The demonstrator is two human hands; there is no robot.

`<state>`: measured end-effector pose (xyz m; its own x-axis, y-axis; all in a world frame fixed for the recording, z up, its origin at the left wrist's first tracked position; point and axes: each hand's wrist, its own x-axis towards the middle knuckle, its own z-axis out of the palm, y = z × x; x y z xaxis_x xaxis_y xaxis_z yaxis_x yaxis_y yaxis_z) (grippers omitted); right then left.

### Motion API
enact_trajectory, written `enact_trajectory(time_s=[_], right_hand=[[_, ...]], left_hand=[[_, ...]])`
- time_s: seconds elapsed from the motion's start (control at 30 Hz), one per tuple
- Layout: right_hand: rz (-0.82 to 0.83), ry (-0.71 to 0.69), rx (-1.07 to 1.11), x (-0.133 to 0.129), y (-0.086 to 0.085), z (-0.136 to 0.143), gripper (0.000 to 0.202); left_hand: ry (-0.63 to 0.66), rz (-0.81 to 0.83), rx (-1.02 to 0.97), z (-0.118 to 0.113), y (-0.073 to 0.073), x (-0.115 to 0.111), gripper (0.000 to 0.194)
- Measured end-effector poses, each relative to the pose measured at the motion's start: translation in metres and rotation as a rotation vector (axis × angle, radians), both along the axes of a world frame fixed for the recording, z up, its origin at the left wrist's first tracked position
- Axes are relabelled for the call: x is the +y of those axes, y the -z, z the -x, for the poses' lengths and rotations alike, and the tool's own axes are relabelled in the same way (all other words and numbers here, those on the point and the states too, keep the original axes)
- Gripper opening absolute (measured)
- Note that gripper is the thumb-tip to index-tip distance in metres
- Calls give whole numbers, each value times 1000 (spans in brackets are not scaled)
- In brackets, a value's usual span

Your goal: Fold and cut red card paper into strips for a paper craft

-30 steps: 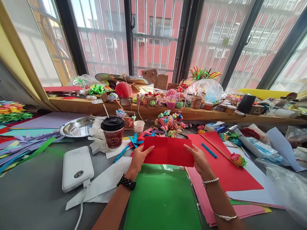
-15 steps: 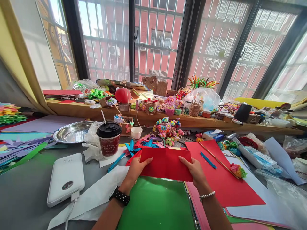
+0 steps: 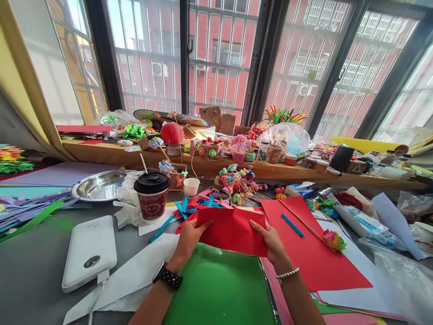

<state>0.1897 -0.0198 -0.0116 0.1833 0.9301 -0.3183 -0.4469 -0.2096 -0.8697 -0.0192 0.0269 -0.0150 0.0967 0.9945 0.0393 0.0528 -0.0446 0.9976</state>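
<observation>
A piece of red paper [image 3: 233, 232] with a crease down its middle is held up between my two hands. My left hand [image 3: 190, 239] pinches its left edge, thumb on the near face. On the opposite edge my right hand [image 3: 272, 239] grips the paper the same way; the fingers behind it are hidden. The sheet bows slightly. Beneath it lies a smooth green folder [image 3: 216, 289]. Behind it are blue paper strips [image 3: 184, 206] and red scraps. A larger red sheet [image 3: 324, 257] lies to the right, bearing one blue strip [image 3: 292, 224] and a stick with a paper flower [image 3: 334, 239].
At left stand a lidded coffee cup [image 3: 151, 198], a white power bank [image 3: 89, 253] with a cable, and a steel plate [image 3: 81, 192]. A small paper cup [image 3: 191, 187] and a crochet flower bunch [image 3: 235, 180] sit farther back. Crafts crowd the window ledge [image 3: 216, 169].
The red paper has bent from nearly flat into a slight bow, and its top edge looks uneven. My right hand has shifted slightly left. Both hands keep their hold.
</observation>
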Motion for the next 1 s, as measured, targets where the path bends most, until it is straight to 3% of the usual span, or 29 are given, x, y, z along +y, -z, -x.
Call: enact_trajectory(time_s=[0.17,0.4,0.57,1.0], right_hand=[[-15,-28,26,-1,2,0,23],[-80,-60,-28,-7,-4,0,25],[-33,4,-42,-4,-1,1,23],[-7,-64,58,2,10,0,21]], left_hand=[[4,-44,28,1,-3,-2,34],[46,45,-39,1,-2,-1,36],[22,5,3,1,-3,-2,34],[-8,-50,44,0,-7,-4,30]])
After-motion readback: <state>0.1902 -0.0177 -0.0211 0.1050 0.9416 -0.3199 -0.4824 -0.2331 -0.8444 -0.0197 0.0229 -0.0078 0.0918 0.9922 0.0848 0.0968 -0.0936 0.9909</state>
